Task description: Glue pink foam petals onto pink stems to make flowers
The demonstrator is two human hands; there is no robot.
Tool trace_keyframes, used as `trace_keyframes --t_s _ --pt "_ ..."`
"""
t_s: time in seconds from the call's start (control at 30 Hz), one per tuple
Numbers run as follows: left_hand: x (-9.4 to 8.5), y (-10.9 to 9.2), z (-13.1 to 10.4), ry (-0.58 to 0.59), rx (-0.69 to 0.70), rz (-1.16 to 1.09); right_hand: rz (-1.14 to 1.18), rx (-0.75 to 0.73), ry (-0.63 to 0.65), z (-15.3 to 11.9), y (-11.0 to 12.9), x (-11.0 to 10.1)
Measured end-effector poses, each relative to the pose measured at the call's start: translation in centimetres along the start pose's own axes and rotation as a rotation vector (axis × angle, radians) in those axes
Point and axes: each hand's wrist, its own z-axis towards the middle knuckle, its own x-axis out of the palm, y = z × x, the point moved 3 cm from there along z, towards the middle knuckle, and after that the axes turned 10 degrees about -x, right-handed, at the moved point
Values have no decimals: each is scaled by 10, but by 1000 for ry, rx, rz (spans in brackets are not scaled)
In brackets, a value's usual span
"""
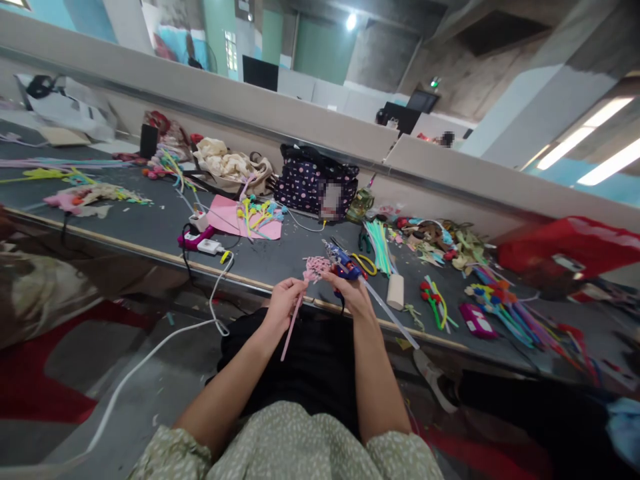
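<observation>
Pinched in my left hand [286, 303] is the stem of a pink pipe-cleaner flower [317, 267], held just over the table's front edge. Its fuzzy stem [291, 327] hangs down toward my lap. My right hand [356, 297] is closed around a blue hot glue gun [341, 256], its nozzle pointing away from me beside the flower head. Out of the gun's back runs a long translucent glue stick [393, 313]. The right fingertips are close to the flower; whether they touch it I cannot tell.
Mint and yellow pipe cleaners [381, 247], yellow-handled pliers [365, 263] and a beige block [395, 292] lie to the right. A purple power strip [197, 238], pink sheet [225, 217] and polka-dot bag [310, 183] are left and behind. A white cable [165, 337] hangs off the table.
</observation>
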Motion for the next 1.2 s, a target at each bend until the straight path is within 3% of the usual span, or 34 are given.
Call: trace_keyframes --t_s 0.23,0.5,0.97,1.2 --pt "12 -9 -19 68 2 71 -95 -159 21 -9 35 1" --pt "20 -18 -35 60 34 200 -141 -343 170 -19 67 6" --pt "22 -16 -40 102 64 281 -565 -471 211 -38 83 5" --pt "25 -20 -46 111 83 278 -614 -462 249 -41 85 7"
